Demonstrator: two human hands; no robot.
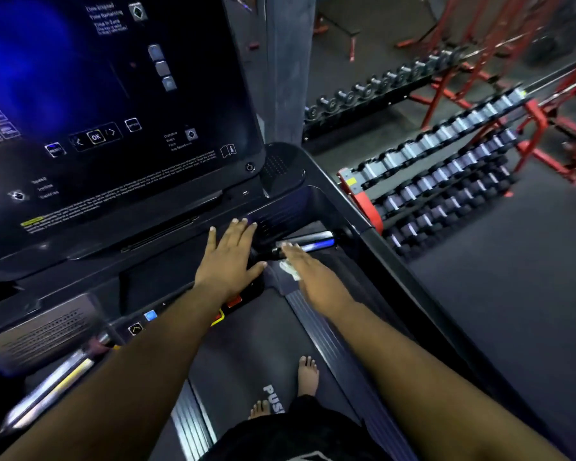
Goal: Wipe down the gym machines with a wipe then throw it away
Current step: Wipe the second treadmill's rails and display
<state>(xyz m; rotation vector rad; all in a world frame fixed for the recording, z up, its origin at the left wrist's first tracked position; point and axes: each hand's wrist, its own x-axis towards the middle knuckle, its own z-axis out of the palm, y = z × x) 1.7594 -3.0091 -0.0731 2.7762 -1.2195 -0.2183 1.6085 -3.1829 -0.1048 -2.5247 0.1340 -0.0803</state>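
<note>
Treadmill console (pixel 120 104), a big glossy black panel with a blue-lit screen and an OK button, fills the upper left. The left hand (pixel 228 257) lies flat on the black deck below it, fingers spread and holding nothing. The right hand (pixel 308 271) reaches toward the short silver-and-black handlebar grip (pixel 308 244), fingers straight and close together, with the crumpled white wipe (pixel 290 270) tucked under the palm (only its edge shows). Bare feet (pixel 308 375) stand on the dark treadmill belt (pixel 246 354). To the right, red racks of grey-handled dumbbells (pixel 446 161) line the dark gym floor.
</note>
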